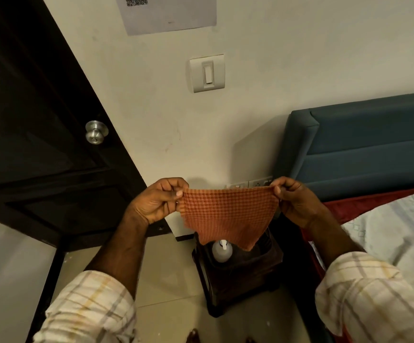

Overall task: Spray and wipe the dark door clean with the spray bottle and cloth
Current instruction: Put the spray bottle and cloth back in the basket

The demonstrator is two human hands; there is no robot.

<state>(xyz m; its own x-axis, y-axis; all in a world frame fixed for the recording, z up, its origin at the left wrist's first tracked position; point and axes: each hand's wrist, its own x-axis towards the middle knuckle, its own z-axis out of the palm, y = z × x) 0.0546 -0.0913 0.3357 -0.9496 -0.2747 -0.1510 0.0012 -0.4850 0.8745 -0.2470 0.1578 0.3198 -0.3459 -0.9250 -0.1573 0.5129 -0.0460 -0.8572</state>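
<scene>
Fingers of the left hand (pixel 160 201) and right hand (pixel 293 201) pinch the 2 top corners of an orange waffle-weave cloth (pixel 227 214), stretched level from left to right, its lower edge sagging to a point. Below it, a pale spray bottle (pixel 222 252) stands upright on a dark stool (pixel 240 276). Farther left, the dark door (pixel 35 125) carries a silver knob (pixel 96 132).

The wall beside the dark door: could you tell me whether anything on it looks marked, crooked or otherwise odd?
Faint reddish smudges mark the wall between the dark door and the headboard, below the light switch. Nothing else stands out.
</scene>
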